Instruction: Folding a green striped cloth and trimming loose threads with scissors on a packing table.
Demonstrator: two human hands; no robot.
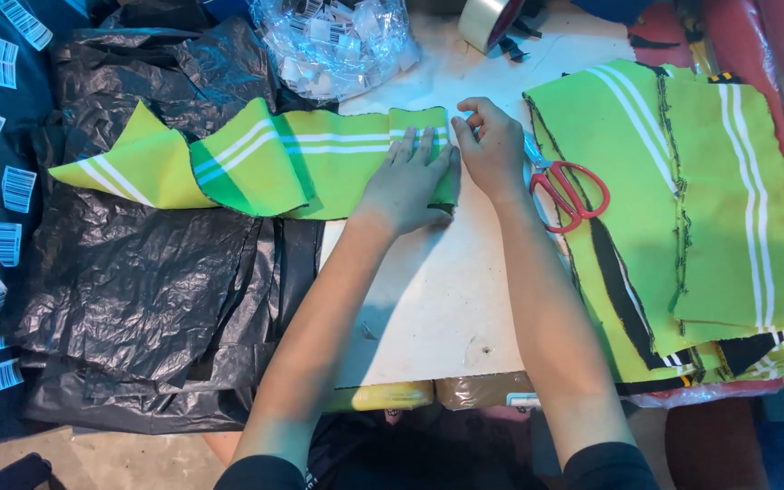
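Green striped fabric strip lies across white table and black plastic sheets; left hand flat, fingers spread on its end, right hand pinching edge beside red scissors.

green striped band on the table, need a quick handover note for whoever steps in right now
Left hand: flat, pressing the right end of the green striped band.
Right hand: fingertips at the band's end edge; whether it pinches cannot be told.
Red-handled scissors lie untouched beside the right wrist, on the stack of green striped pieces.
Done: band laid out on the white table; its left part runs over black plastic sheets.
Left: not cut here yet.
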